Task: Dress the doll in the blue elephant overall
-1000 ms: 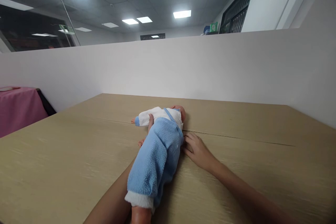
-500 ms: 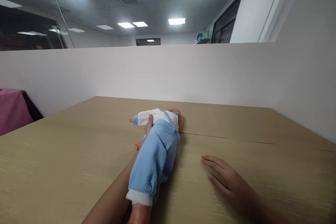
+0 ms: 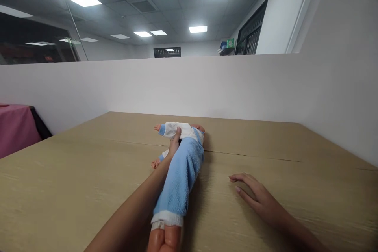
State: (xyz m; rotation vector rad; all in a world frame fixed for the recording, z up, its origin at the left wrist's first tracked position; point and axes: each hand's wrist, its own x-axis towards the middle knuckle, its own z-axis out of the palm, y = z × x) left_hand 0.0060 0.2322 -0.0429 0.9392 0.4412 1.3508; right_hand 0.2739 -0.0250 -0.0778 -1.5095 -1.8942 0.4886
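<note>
A baby doll [image 3: 180,173] in a blue fleece outfit with white sleeves lies on its side on the tan tabletop [image 3: 88,189]. Its head points to the far wall, its bare feet run out of the bottom of the view, and both its arms reach left. My left hand [image 3: 175,143] holds the doll at the chest between its arms. The thumb shows against the upper white sleeve, while the other fingers are hidden. Right of the doll, my right hand [image 3: 255,195] hovers over or rests on the table with thumb and fingers apart, touching no object.
A low white wall [image 3: 206,86] closes off the table's far side and continues along the right. At the left edge stands something covered in pink cloth [image 3: 17,130]. A thin seam crosses the tabletop behind the doll.
The doll has rolled slightly, bringing its legs together and its upper arm a little right. My left hand has turned with it. My right hand's fingers have curled a bit. The view has tilted up slightly.
</note>
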